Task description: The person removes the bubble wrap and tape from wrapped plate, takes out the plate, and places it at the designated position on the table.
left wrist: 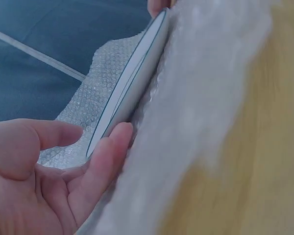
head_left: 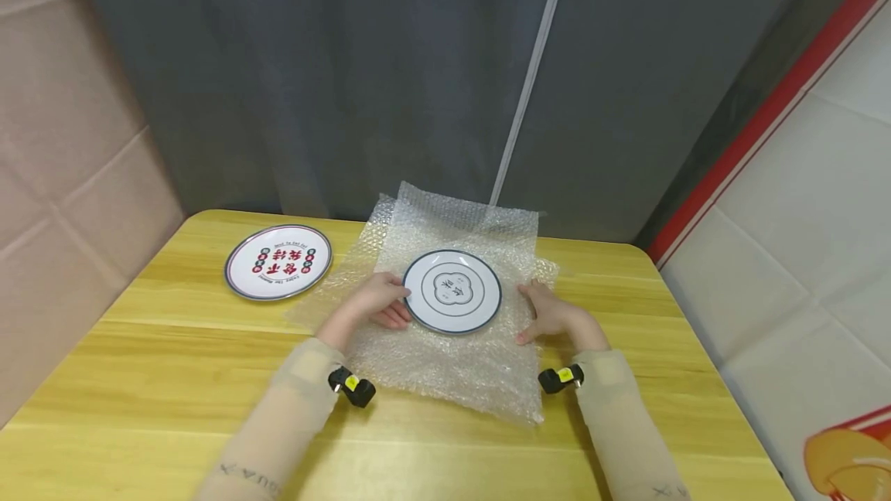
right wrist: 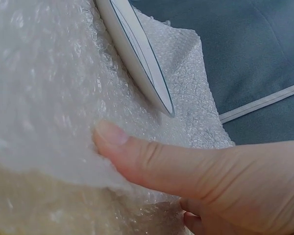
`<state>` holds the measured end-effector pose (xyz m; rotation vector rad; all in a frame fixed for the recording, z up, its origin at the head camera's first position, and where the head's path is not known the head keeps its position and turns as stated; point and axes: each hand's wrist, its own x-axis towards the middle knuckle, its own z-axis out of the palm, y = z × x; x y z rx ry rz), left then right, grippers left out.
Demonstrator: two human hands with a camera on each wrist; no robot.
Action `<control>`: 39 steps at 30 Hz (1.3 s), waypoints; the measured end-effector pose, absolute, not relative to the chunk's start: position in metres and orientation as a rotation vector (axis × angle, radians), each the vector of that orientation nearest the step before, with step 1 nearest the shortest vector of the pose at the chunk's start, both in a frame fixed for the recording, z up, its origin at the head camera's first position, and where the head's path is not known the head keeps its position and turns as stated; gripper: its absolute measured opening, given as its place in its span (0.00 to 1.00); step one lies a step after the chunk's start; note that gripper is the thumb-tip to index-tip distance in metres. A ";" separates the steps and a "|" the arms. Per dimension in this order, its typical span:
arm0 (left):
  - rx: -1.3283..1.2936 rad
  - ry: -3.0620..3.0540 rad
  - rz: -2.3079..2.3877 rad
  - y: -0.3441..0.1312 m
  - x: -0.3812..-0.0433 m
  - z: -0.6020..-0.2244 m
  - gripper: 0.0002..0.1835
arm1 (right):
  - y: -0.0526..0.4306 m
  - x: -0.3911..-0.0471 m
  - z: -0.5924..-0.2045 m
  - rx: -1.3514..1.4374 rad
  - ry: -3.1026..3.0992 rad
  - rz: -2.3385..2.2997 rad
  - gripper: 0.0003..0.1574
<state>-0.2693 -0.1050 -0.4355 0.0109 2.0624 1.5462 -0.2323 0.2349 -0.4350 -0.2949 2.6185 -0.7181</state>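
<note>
A white plate (head_left: 452, 291) with a blue rim and a flower-shaped emblem lies face up on layered sheets of bubble wrap (head_left: 459, 377). My left hand (head_left: 381, 300) holds the plate's left edge, thumb by the upper rim and fingers at its underside; the left wrist view shows this hand (left wrist: 63, 171) from close by. To the right of the plate, my right hand (head_left: 554, 313) rests at the bubble wrap's right side, thumb and fingers spread apart. In the right wrist view its thumb (right wrist: 152, 159) lies over the wrap, while the other fingers are mostly hidden below.
A second plate (head_left: 278, 262), white with red and dark lettering, sits at the back left of the wooden table (head_left: 174, 377). Behind the table hangs a dark grey curtain (head_left: 313, 83). Light walls flank both sides, the right wall (head_left: 773, 277) having a red stripe.
</note>
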 end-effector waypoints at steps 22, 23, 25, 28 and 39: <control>-0.088 1.864 1.824 -0.096 -0.260 -0.453 0.31 | 0.239 -0.231 -0.441 -0.273 2.594 -0.793 0.70; -0.094 1.862 1.833 -0.096 -0.260 -0.453 0.32 | 0.239 -0.231 -0.441 -0.271 2.594 -0.794 0.70; -0.101 1.856 1.852 -0.096 -0.260 -0.454 0.33 | 0.240 -0.231 -0.441 -0.275 2.597 -0.802 0.70; -0.109 1.847 1.874 -0.096 -0.260 -0.455 0.33 | 0.240 -0.230 -0.441 -0.285 2.601 -0.812 0.70; -0.152 1.832 1.912 -0.095 -0.259 -0.456 0.33 | 0.241 -0.227 -0.442 -0.295 2.613 -0.854 0.69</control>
